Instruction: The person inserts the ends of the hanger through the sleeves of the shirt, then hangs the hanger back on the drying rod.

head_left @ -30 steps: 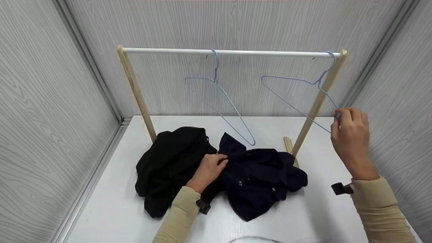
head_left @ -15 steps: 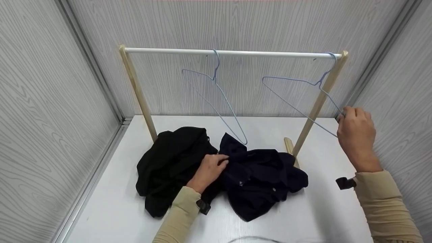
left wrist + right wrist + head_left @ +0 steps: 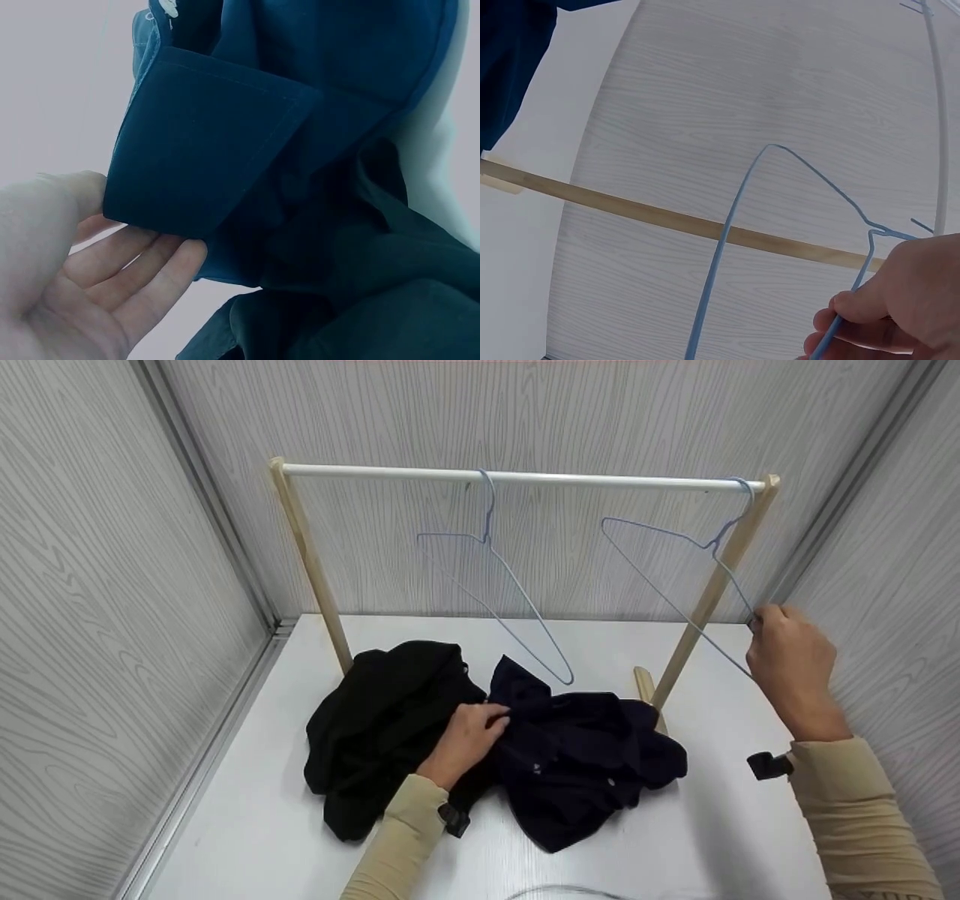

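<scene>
My right hand [image 3: 795,660] holds the sloping right arm of a light blue wire hanger [image 3: 706,292], pinched between thumb and fingers in the right wrist view. This hanger's hook is over the white rail at its right end, and its body is tilted. In the middle of the table, my left hand [image 3: 465,735] pinches the edge of a crumpled navy shirt [image 3: 577,750]. The left wrist view shows a stitched, collar-like flap [image 3: 202,142] between thumb and fingers. Beside it on the left lies a black garment [image 3: 390,712], partly under my left forearm.
Another blue wire hanger [image 3: 529,604] hangs from the middle of the white rail [image 3: 375,472]. Wooden posts [image 3: 311,562] carry the rail at both ends. Walls enclose the white table [image 3: 247,780] at the back and sides. A thin wire [image 3: 562,888] shows at the front edge.
My right hand has shifted slightly right, and the hanger it holds has tilted, its left end rising. The middle hanger swings on the rail. My left hand stays on the navy shirt.
</scene>
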A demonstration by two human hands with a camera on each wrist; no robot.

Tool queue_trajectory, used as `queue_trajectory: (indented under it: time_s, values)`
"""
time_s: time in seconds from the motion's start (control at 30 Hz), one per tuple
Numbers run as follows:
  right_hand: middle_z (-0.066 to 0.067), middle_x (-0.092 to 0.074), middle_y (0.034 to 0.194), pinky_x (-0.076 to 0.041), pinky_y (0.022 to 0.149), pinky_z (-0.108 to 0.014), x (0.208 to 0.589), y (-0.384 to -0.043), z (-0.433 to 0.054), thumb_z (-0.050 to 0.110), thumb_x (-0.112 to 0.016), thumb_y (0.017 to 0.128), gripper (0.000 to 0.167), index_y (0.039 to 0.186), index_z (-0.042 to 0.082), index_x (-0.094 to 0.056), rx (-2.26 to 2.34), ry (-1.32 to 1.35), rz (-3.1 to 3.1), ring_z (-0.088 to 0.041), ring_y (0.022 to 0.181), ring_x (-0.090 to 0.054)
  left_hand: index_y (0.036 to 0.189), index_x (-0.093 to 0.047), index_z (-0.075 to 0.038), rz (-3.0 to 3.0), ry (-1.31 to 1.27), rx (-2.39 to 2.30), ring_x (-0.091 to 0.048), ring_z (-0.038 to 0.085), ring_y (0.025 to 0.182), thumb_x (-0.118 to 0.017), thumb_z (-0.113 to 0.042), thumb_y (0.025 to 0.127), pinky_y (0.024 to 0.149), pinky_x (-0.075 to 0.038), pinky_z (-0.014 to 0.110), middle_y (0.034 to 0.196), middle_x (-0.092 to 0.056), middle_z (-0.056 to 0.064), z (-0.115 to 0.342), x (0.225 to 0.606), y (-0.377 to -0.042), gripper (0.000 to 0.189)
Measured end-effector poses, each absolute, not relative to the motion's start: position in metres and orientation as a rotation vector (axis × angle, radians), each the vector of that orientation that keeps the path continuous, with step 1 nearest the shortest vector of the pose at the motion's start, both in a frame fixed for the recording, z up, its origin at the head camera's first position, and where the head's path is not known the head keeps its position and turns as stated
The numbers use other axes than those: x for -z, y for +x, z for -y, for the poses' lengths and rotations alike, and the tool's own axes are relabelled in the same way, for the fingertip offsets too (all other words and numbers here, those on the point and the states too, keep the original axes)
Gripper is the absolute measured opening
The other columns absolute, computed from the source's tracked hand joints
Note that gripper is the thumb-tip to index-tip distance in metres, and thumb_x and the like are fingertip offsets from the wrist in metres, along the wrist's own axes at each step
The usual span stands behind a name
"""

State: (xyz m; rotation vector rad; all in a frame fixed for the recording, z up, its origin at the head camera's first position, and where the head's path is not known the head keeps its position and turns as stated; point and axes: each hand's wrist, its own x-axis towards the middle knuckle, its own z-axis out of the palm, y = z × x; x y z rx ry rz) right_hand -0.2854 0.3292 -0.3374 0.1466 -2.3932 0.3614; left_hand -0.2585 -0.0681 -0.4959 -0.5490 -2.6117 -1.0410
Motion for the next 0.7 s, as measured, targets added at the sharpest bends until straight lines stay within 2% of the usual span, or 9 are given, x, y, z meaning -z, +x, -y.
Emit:
queue_trajectory:
  time_s: [0.7]
  values:
    - [-0.031, -0.065, 0.096, -0.043, 0.066, -0.066, 0.3358, -0.2826, -0.3279, 0.0, -0.057, 0.095, 0.015, 0.101, -0.01, -0.066, -0.433, 0.177, 2.372, -0.055, 0.087, -0.061, 0.113, -0.074, -0.002, 2.658, -0.559, 1.002, -0.071, 0.023, 0.103, -0.065, -0.015, 0.096, 0.088, -0.057, 0.034, 0.111, -0.074, 0.012, 0.0701, 0.494, -0.2607, 0.023]
